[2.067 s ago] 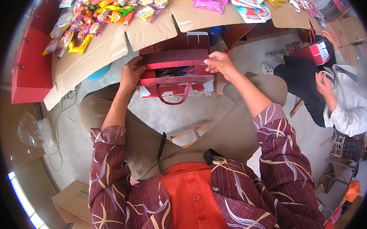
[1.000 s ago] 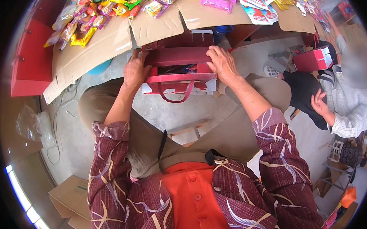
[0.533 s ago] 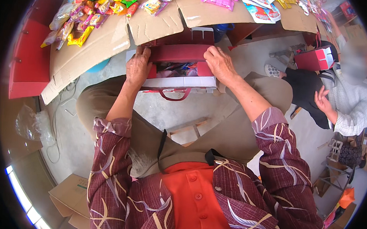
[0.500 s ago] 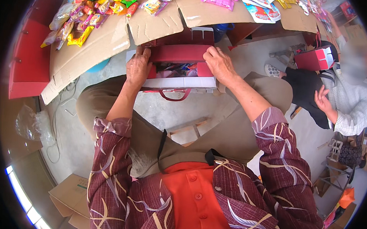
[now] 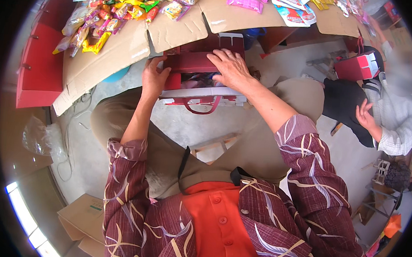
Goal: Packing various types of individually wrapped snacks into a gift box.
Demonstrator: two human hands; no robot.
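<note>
A dark red cardboard carton with white inner edges and a looped red handle is at my knees, under the table's edge. Small wrapped packets show inside it, partly covered by a red flap. My left hand grips the carton's left corner, its fingers bent at the flap's end and the thumb on the near side. Stretched across the flap's right part lies my right hand, fingertips on top and thumb down by the opening. It hides the carton's right end.
Cardboard sheets cover the table ahead, carrying wrapped snacks, pink packets and blue-white pouches. A red carton stands at the left. A co-worker sits at the right near another red carton.
My right hand has moved left from the flap's right end and spread over its top. The flap has tilted further down over the opening. My left hand has stayed at the left corner.
</note>
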